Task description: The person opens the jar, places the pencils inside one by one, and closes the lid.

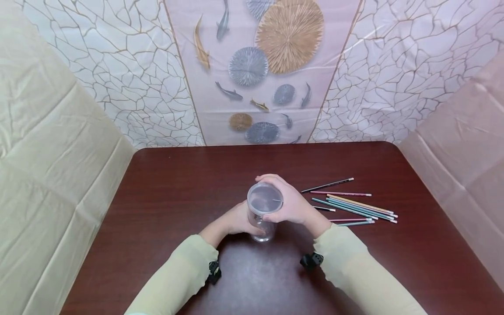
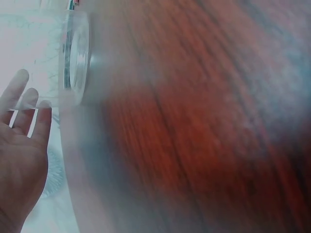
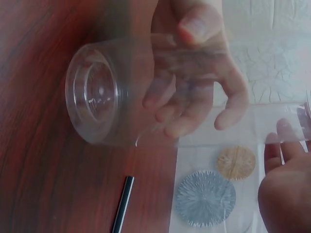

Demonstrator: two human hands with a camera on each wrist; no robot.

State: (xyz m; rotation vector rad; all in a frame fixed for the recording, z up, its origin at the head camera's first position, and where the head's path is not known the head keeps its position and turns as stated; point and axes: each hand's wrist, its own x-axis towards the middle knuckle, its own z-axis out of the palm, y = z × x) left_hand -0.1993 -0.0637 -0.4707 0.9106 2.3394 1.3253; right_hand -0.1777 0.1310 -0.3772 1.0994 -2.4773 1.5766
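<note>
A clear, tall, round jar (image 1: 269,228) with a translucent lid (image 1: 264,197) stands before me in the middle of the table. My left hand (image 1: 235,219) grips the jar's body from the left; in the right wrist view its fingers (image 3: 187,121) show through the transparent wall, curled round it. Up at the top, my right hand (image 1: 290,200) holds the lid's rim, thumb on the near side and fingers on the far side. The right wrist view shows the jar's thick base (image 3: 95,99) and no contents in the lower part.
Several pencils, among them a black one (image 1: 328,184), a dark red one (image 1: 342,193) and a yellow one (image 1: 358,203), lie loosely to the right of the jar on the dark brown table (image 1: 177,183). Patterned cloth (image 1: 149,78) hangs behind the table's far edge.
</note>
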